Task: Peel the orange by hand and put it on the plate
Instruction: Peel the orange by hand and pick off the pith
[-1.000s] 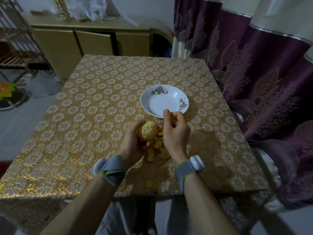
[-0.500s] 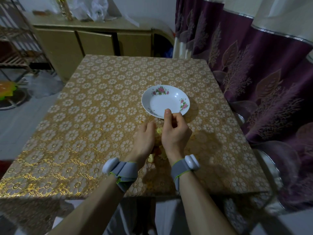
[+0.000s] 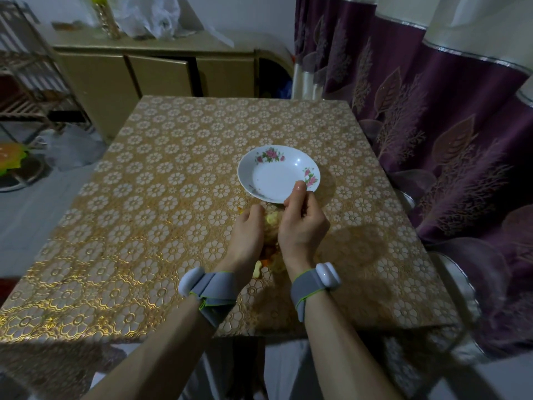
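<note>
Patterned table [image 3: 173, 197]; orange [image 3: 271, 219] between left hand [image 3: 248, 235] and right hand [image 3: 302, 223]

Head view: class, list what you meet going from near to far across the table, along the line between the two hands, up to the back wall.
Peel scraps → orange → plate → cabinet

Orange [image 3: 271, 219]: pale yellow pith is showing, and the rest is hiding between the left hand [image 3: 248, 235] and right hand [image 3: 302, 223] gripping it. Plate [image 3: 274, 180]: white, shallow, with pink flowers on the rim, is lying flat at 12 o'clock of the orange, near it. Peel scraps [image 3: 266, 261] are lying at 6 o'clock.
</note>
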`<action>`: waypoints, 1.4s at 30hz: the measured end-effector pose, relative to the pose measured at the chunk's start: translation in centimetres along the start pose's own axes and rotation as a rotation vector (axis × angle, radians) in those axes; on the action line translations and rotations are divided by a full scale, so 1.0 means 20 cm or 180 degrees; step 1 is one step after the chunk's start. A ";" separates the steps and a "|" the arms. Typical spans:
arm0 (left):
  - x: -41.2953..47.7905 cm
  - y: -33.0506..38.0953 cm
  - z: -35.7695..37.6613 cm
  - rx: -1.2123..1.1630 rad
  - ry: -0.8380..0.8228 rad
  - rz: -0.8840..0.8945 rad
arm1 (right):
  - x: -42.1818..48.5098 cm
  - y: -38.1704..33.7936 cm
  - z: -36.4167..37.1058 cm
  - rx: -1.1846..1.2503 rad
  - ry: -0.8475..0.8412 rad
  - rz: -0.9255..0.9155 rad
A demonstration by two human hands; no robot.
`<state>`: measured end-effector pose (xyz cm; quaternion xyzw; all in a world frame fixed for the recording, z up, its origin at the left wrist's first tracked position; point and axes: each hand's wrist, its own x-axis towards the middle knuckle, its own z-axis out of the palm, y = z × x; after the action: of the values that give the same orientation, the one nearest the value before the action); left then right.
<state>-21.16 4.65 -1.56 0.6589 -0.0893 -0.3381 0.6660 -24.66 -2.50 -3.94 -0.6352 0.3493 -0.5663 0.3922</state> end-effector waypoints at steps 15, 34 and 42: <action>0.01 -0.03 -0.03 -0.0809 -0.0378 -0.0561 | 0.03 0.02 -0.05 0.0077 -0.0280 0.0470; 0.00 -0.11 -0.01 -0.0375 -0.0177 -0.0094 | 0.01 0.03 -0.04 -0.0419 -0.0267 0.0483; 0.03 -0.07 -0.05 -0.0960 -0.0096 -0.0282 | -0.02 0.04 -0.06 -0.0336 -0.0676 0.0565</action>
<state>-20.60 5.17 -3.09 0.5496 -0.0183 -0.3866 0.7404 -25.98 -2.54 -4.74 -0.6778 0.3899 -0.4399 0.4416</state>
